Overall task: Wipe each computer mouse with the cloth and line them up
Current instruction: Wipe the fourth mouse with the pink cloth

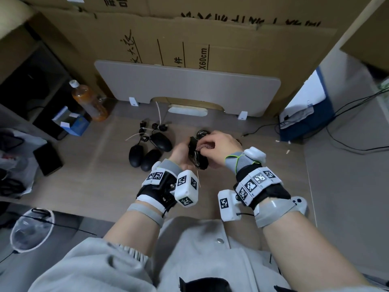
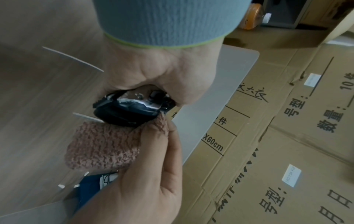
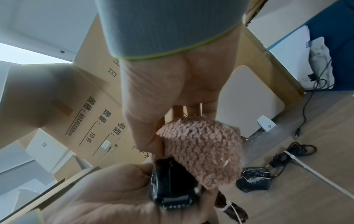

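My left hand grips a black mouse above the desk, seen close in the left wrist view as mouse. My right hand pinches a pink fuzzy cloth and presses it onto that mouse; the cloth covers its top. Three black mice lie close together at the left, cables coiled behind them. Another black mouse, streaked with white dust, rests on the desk beyond my right hand.
A grey panel stands at the back of the wooden desk, with cardboard boxes behind. An orange drink bottle, a blue box and a black flat item sit left. Loose cables trail right.
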